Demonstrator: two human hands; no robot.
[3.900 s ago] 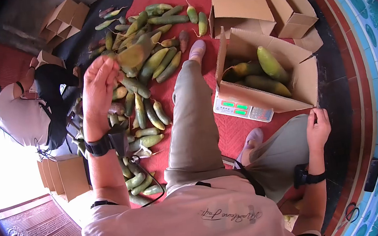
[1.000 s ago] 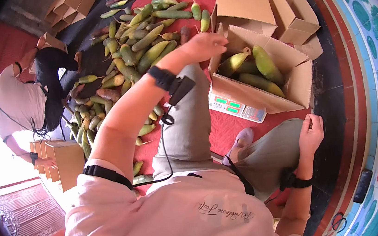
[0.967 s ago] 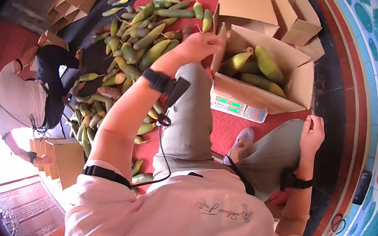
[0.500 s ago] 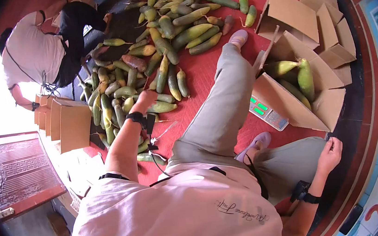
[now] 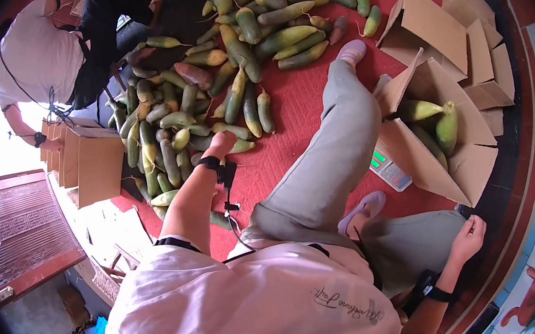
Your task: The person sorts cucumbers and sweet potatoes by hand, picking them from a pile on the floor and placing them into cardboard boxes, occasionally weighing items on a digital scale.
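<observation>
My left hand [image 5: 221,144] reaches down to the near edge of a heap of green radishes [image 5: 243,54]. Its fingers curl over one end of a green radish [image 5: 243,146], whose other end sticks out beyond them. Several more radishes lie close around that hand. Off to the right, my right hand [image 5: 469,236] is by my knee with its fingers curled in. A small dark thing [image 5: 464,210] shows just beyond those fingers; what the hand holds, if anything, is hidden.
An open cardboard box [image 5: 427,149] with a few radishes stands by a scale [image 5: 390,171] with green digits. More boxes [image 5: 426,23] are behind it. At upper left a person [image 5: 43,54] bends beside other cartons [image 5: 99,166]. Red cloth [image 5: 292,154] covers the floor.
The view has shifted, so the heap and boxes sit further right. My left hand covers more of the radish under it. The right hand stays by my knee.
</observation>
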